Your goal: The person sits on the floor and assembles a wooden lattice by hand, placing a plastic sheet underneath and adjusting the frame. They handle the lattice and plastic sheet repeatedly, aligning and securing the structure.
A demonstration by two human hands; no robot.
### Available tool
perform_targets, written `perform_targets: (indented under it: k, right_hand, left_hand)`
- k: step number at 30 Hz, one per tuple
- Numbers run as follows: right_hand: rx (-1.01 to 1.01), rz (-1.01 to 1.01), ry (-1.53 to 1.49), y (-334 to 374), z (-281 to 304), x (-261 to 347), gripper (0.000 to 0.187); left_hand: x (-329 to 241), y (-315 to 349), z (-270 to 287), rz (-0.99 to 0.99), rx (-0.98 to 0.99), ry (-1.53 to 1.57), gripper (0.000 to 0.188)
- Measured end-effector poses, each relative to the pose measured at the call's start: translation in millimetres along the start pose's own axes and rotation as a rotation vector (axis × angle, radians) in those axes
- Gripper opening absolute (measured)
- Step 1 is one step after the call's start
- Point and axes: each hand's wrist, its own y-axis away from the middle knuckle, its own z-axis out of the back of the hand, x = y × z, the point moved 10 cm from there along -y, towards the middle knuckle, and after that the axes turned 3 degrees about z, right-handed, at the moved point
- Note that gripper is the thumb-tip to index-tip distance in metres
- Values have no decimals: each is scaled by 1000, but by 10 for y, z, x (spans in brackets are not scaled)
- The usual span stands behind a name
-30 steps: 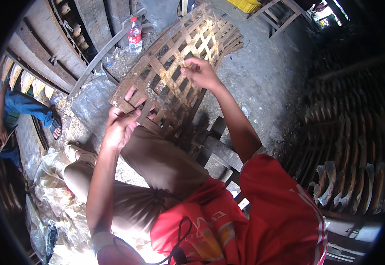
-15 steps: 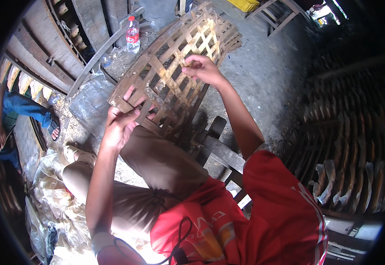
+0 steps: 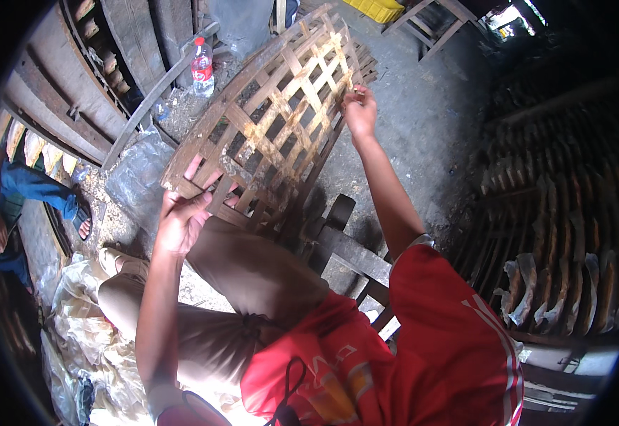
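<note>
A long woven bamboo lattice rack (image 3: 254, 133) slants away from my lap, dark brown with a paler, patchy middle. My left hand (image 3: 185, 213) is closed round its near left corner, the thumb on top and the fingers showing through the gaps. At the rack's right edge is my right hand (image 3: 360, 113), with its fingers curled into a pinch. Whatever lies between those fingertips is too small to make out. The near part of the rack lies over my knee in brown trousers (image 3: 252, 263).
A clear bottle with a red cap (image 3: 202, 71) stands left of the rack. Crumpled plastic sheeting (image 3: 89, 312) lies at lower left. Beside my knee is a dark wooden frame (image 3: 355, 252). Racks of strips (image 3: 558, 248) fill the right side. Another person's sandaled foot (image 3: 83, 221) is at far left.
My right hand has moved right and slightly up, from over the lattice's middle to its right edge. My left hand keeps its hold on the corner. The view has shifted slightly.
</note>
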Motion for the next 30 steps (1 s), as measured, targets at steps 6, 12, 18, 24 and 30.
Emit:
perform_targets:
  k: [6,12,18,24,30]
  right_hand:
    - [-81,273,154,-698,255,601,69]
    - [-64,313,138,-1009,459,1007,57]
    - [-190,451,-42,-1112,1023,1206,22]
    - [-66,338,-315,-1222,870,1253,24]
    - [51,363,-244,-789,258,1086,35]
  left_hand:
    - [-21,1,-1,-5,44,23,81]
    - [-67,14,-160,-28,173,12,76]
    - [-235,-34,-167,-118,186,-108,64]
    - [-793,-179,141,-362,-5,-300,49]
    - [-1171,-11,864,-411,-165,-382,44]
